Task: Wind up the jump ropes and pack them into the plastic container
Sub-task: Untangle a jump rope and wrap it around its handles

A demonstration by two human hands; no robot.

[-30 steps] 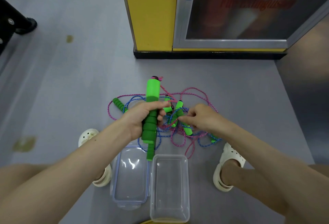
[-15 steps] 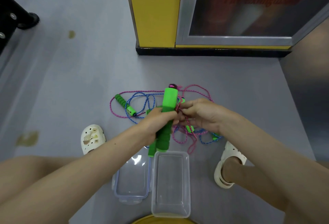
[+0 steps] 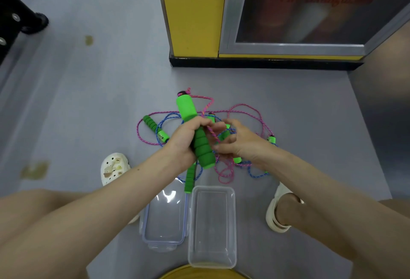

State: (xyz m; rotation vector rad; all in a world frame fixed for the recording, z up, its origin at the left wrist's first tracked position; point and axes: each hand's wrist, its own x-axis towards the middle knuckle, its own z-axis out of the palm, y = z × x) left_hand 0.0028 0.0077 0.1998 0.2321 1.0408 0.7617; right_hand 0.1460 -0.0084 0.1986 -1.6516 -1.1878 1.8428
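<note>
Grey floor (image 3: 88,101) — left hand (image 3: 184,139) grips ribbed green handle (image 3: 204,148), right hand (image 3: 241,143) pinches pink rope (image 3: 211,133).

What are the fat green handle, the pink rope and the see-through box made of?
Green handle: looks like soft foam, with a matte surface and ridged rings lower down.
Pink rope: seems to be braided cord, since speckled woven strands show.
See-through box: probably hard plastic, clear and smooth, because the floor shows through it.
</note>
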